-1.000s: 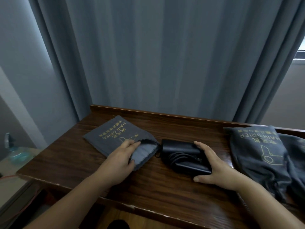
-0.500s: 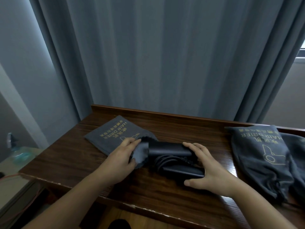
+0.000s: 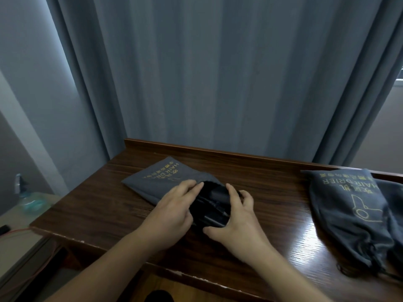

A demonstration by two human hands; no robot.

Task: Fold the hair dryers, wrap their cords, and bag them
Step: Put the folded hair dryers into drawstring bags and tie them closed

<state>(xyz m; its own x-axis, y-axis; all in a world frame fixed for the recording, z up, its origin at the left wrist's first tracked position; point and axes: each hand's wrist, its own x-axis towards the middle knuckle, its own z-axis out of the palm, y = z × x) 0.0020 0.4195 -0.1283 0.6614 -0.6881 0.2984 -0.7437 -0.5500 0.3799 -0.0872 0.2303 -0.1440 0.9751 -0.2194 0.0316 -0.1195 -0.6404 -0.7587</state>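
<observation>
hair dryer (image 3: 214,203), folded, partly inside grey bag (image 3: 157,182)
left hand (image 3: 174,205) holds the bag mouth open; right hand (image 3: 237,216) grips the dryer's end on wooden table (image 3: 272,192).

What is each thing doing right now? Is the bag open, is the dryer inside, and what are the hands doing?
Grey cloth drawstring bag with gold lettering: lying flat, mouth held open.
Black folded hair dryer: cord wrapped, partly inside the bag's mouth.
Left hand: holds the bag's opening.
Right hand: fingers curled round the dryer's outer end.
Second grey cloth bag: lying on the dark wooden table, bulging, drawstring end nearest the person.
</observation>
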